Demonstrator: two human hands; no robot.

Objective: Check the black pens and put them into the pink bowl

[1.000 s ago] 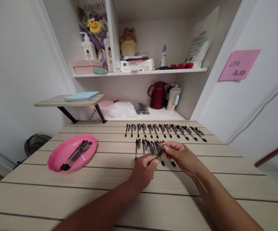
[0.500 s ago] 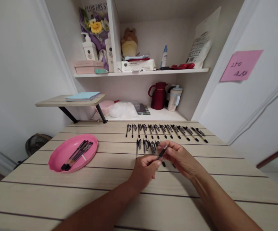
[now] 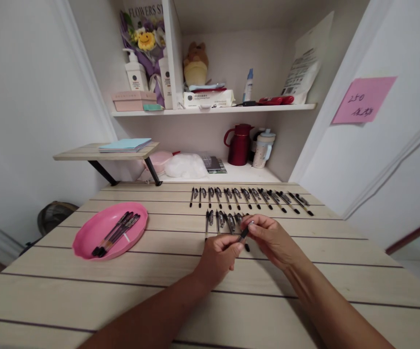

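Sitting at the left of the frame, below the middle, is a pink bowl (image 3: pixel 81 240) with a few black pens (image 3: pixel 115 235) lying together in it. They look capped, though they are too small to be sure; I judge them as what is left to do. Further right, above the centre, a back row (image 3: pixel 246 198) of about a dozen pens begins, loose caps (image 3: pixel 196 194) beside them; that row looks done. Below it, at the centre, a shorter front row (image 3: pixel 231 222) is laid the same way and seems only partly filled, though my hands cover some of it. At lower centre, my left hand (image 3: pixel 217 257) clasps the barrel of one pen (image 3: pixel 244 233), tilted up to the right above the wooden table (image 3: pixel 122 291). Just right of it, my right hand (image 3: pixel 273 240) curls, thumb and fingers at that pen's upper end; whether they grip it, or hide a cap, I cannot tell. I count this pen as unfinished.
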